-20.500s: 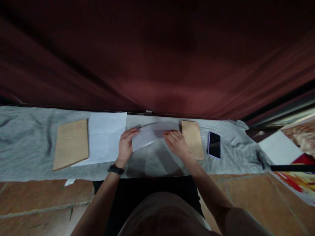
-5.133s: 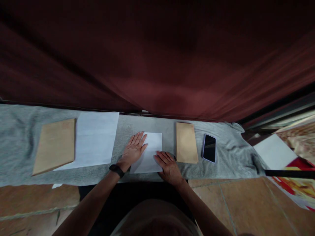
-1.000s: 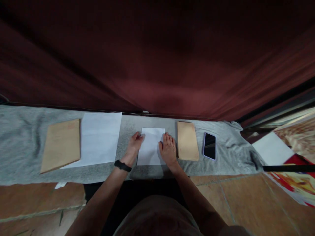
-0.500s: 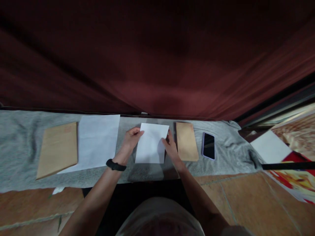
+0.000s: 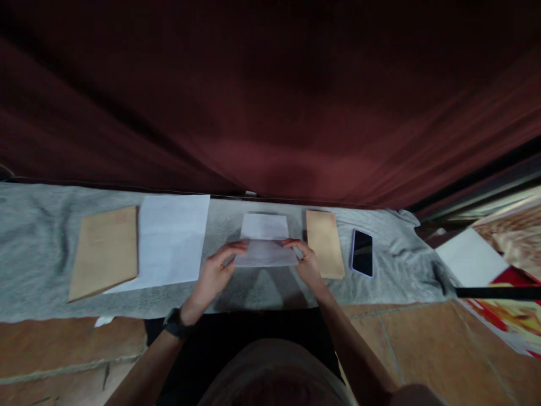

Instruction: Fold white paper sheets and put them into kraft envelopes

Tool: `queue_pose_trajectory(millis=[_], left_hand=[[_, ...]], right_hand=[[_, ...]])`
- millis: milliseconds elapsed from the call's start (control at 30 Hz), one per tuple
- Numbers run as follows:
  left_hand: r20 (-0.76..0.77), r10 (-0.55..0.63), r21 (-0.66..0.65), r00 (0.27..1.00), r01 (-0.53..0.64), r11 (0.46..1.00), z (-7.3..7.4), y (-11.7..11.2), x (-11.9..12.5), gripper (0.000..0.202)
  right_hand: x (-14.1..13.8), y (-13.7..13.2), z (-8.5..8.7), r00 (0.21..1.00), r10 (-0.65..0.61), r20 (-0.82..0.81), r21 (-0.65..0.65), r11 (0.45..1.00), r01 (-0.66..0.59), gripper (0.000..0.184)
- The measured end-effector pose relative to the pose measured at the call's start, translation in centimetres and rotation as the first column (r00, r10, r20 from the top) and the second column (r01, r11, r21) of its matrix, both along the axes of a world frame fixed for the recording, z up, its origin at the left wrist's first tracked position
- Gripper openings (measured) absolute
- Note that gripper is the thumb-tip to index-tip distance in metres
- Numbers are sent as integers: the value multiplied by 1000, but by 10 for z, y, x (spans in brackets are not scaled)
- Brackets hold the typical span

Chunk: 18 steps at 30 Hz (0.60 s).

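A white sheet of paper (image 5: 265, 226) lies on the grey cloth in front of me, its near part bent up along a crosswise line. My left hand (image 5: 216, 270) grips the left end of that raised part, thumb below and fingers on top. At the right end my right hand (image 5: 307, 262) holds the same sheet in a like pinch. Just right of it rests a small brown envelope (image 5: 324, 245), and beyond that a phone (image 5: 362, 254) with a dark screen. Larger white paper (image 5: 173, 242) lies to the left, partly under a big brown envelope (image 5: 105, 254).
The grey cloth (image 5: 38, 254) covers a long narrow surface. A dark red curtain (image 5: 270, 141) hangs behind it. Tiled floor (image 5: 389, 338) shows at the near side. At the right, a white sheet (image 5: 471, 256) and a colourful printed piece (image 5: 513, 316) lie behind a dark bar (image 5: 499, 292).
The white sheet lay flat between my hands before; now its near part is lifted and bent over. Both hands have come lower, to the ends of the bent part.
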<state>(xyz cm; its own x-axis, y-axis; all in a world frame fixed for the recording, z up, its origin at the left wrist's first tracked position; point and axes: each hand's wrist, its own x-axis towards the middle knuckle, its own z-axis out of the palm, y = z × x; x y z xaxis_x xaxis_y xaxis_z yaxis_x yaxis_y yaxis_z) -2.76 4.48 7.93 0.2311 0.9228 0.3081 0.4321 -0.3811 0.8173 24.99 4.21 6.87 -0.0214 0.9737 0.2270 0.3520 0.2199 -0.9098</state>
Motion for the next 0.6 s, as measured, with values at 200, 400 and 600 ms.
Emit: queue_pose_trajectory(millis=[200,400,600], left_hand=[[-275,-170,3,946,178,984,-66,-54,-9,42],[-356,-200,89,913,246,965,-73,-70,-15,30],[-200,-26,-2,980,26,1000,-68,-69,-11,29]], right_hand=[[10,-51,-51,893,187,409,-7,979,-202,44],[18,-67,-58,831,247,498,-13,961,-277,50],[17,-64,-55,873,212,440,4,971,-237,24]])
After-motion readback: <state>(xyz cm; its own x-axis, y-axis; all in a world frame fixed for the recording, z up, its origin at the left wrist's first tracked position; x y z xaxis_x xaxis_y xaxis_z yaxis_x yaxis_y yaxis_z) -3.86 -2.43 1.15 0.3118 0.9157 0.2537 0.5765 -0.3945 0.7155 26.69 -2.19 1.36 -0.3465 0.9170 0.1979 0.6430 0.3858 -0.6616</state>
